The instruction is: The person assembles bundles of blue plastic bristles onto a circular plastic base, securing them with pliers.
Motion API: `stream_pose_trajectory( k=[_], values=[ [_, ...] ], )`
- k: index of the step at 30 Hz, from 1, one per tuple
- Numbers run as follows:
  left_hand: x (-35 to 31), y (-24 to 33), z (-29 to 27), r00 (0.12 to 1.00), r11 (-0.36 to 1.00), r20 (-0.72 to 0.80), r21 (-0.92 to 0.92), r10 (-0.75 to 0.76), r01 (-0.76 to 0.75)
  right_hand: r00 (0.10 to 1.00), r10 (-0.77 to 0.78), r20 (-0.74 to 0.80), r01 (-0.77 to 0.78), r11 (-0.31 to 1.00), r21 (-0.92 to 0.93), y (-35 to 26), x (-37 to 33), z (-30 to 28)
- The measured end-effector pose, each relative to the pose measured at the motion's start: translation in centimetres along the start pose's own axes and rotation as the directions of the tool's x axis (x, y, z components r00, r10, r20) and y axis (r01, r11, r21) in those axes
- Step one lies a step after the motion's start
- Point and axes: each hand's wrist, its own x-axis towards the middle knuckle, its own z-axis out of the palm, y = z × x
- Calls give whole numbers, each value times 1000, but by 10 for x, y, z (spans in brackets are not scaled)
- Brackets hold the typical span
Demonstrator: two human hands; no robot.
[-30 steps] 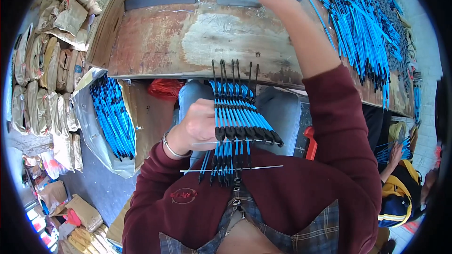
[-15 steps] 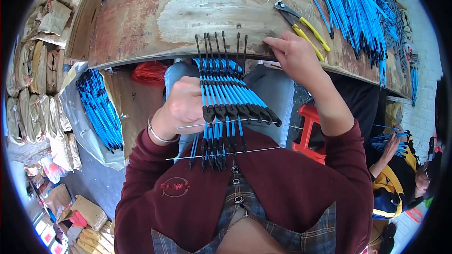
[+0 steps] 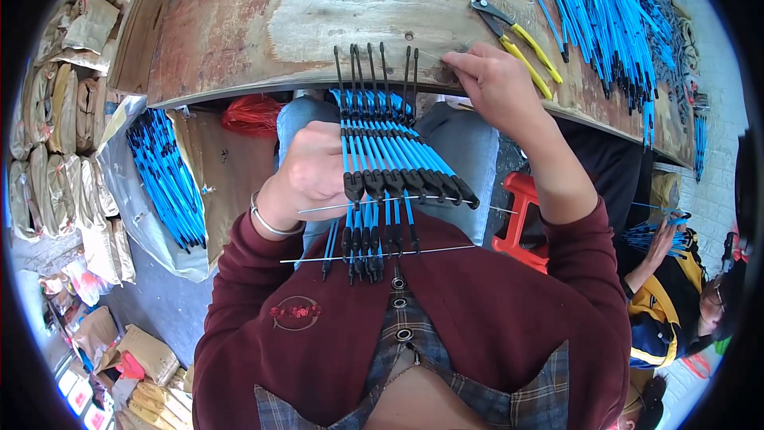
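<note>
My left hand (image 3: 317,166) is closed on the left side of a folding lattice of blue rods (image 3: 394,151) with black plastic joints and tips. The lattice is held over my lap, its narrow black tips reaching over the table edge. Two thin metal rods (image 3: 374,255) cross it from side to side. My right hand (image 3: 495,78) rests at the table's front edge, thumb and forefinger pinched together. A faint thin line shows at those fingertips, too fine to name. Beside that hand lie pliers (image 3: 521,48) with yellow handles.
The worn wooden table (image 3: 215,48) holds scattered thin metal pins and a large pile of blue rods (image 3: 605,24) at right. More blue rods (image 3: 165,179) fill a lined box at left. A red stool (image 3: 521,219) stands below the table. At far right, a co-worker's hand (image 3: 659,245) holds similar rods.
My right hand's fingertips have drawn closer together at the table edge and shifted slightly left. The lattice in my left hand has barely moved.
</note>
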Motion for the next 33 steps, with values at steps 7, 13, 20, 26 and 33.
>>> stream_pose_trajectory(
  k=[7,13,20,26,33],
  values=[
    [-6,-3,0,999,999,-9,-21,-38,38,999,-48,-6,48,998,-30,2,10,6],
    [-17,-11,2,997,993,-16,-90,-73,72,998,-45,33,46,998,-36,3,22,8],
    [-23,-13,4,994,994,15,20,-112,111,992,-128,4,127,991,44,7,34,18],
    [-24,-14,-1,991,991,15,-15,-133,133,986,-165,12,164,986,33,10,43,22],
    [-19,6,0,559,408,124,-558,-820,722,979,-201,25,200,979,48,12,52,25]
  ],
)
